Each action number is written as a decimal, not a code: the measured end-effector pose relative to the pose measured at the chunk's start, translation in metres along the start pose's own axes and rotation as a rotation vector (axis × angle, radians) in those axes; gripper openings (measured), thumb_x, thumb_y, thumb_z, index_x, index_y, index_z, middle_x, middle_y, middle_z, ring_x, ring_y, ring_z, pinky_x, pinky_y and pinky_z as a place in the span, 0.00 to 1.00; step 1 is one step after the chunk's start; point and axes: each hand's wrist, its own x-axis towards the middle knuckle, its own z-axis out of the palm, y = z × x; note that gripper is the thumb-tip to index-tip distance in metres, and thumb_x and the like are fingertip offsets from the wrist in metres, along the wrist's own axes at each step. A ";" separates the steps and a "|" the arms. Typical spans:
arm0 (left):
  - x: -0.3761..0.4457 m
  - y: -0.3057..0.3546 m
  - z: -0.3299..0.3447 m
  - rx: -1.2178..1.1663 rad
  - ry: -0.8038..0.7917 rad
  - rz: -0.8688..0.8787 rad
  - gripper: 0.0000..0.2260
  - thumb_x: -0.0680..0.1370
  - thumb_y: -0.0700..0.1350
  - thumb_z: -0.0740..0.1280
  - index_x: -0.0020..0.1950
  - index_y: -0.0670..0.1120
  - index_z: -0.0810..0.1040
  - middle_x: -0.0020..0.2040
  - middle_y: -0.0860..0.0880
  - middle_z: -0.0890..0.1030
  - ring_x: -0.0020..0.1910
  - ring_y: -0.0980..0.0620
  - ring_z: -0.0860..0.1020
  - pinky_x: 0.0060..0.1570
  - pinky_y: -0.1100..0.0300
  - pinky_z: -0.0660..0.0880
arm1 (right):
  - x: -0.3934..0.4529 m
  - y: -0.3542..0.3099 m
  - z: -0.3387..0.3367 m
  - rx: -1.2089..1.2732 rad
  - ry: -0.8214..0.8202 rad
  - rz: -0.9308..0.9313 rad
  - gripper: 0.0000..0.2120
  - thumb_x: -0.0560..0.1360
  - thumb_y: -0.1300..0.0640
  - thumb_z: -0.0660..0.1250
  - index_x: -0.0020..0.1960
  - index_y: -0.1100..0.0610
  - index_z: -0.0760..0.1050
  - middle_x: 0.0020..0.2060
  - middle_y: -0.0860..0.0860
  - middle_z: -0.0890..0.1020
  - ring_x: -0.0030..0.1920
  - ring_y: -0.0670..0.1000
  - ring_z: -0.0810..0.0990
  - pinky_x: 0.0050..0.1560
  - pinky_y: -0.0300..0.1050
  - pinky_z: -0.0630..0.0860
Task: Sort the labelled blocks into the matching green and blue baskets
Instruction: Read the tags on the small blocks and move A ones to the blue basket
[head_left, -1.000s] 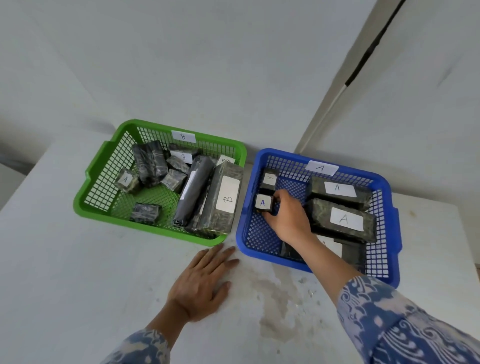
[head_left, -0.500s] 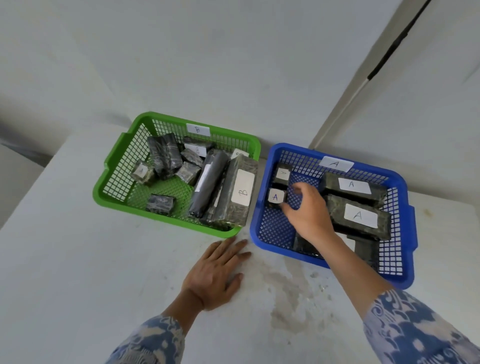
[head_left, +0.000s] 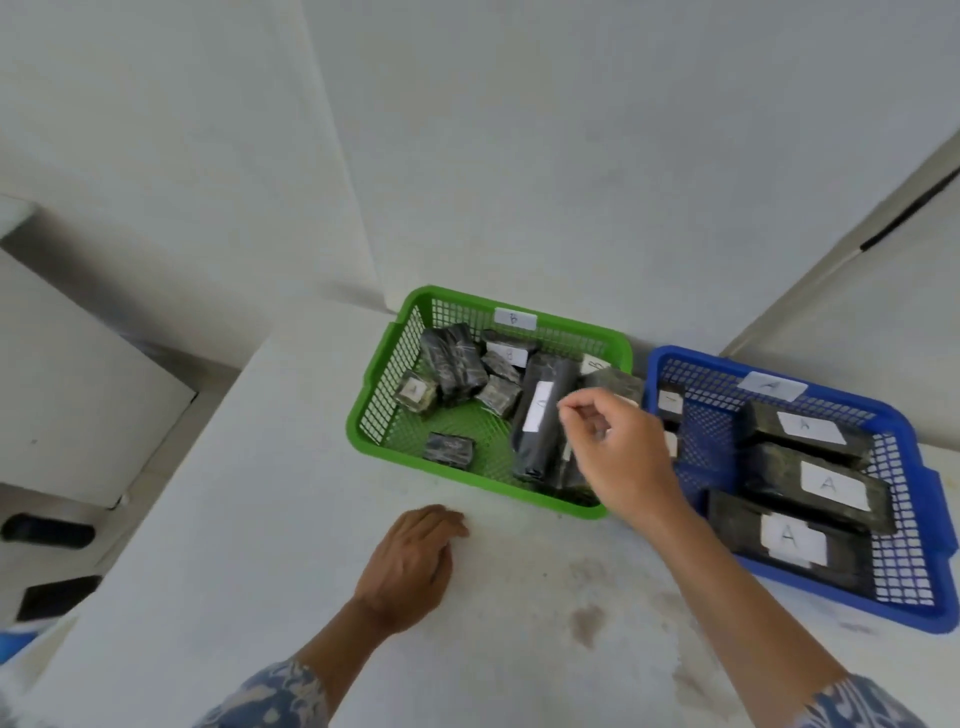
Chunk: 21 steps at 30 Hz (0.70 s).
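On a stained white table (head_left: 260, 519) against pale walls (head_left: 519, 130), labelled blocks (head_left: 540, 415) fill green basket (head_left: 358, 415) and blue basket (head_left: 914, 457); right hand (head_left: 618, 447) hovers, fingers loosely curled, empty; left hand (head_left: 410, 566) rests flat.

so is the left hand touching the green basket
Apart. The head view shows the left hand resting on the white table, with a strip of bare tabletop between its fingertips and the near rim of the green basket.
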 end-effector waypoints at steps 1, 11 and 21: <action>-0.002 -0.022 -0.010 0.059 -0.006 -0.046 0.16 0.78 0.45 0.61 0.64 0.49 0.79 0.67 0.50 0.79 0.69 0.47 0.75 0.73 0.61 0.59 | 0.004 -0.010 0.017 -0.013 -0.035 -0.019 0.04 0.79 0.55 0.68 0.49 0.49 0.82 0.38 0.41 0.83 0.40 0.41 0.80 0.37 0.31 0.75; -0.010 -0.081 -0.027 0.190 -0.213 -0.086 0.29 0.83 0.58 0.54 0.82 0.55 0.53 0.82 0.55 0.49 0.82 0.53 0.45 0.78 0.56 0.42 | 0.063 -0.032 0.155 -0.438 -0.359 -0.073 0.16 0.80 0.48 0.66 0.65 0.50 0.76 0.57 0.46 0.82 0.54 0.52 0.80 0.52 0.50 0.78; -0.009 -0.085 -0.028 0.154 -0.226 -0.076 0.28 0.81 0.57 0.57 0.81 0.53 0.59 0.82 0.52 0.56 0.81 0.50 0.51 0.78 0.53 0.47 | 0.089 -0.039 0.202 -0.828 -0.318 -0.123 0.31 0.74 0.37 0.70 0.69 0.55 0.70 0.57 0.53 0.83 0.55 0.56 0.83 0.50 0.52 0.75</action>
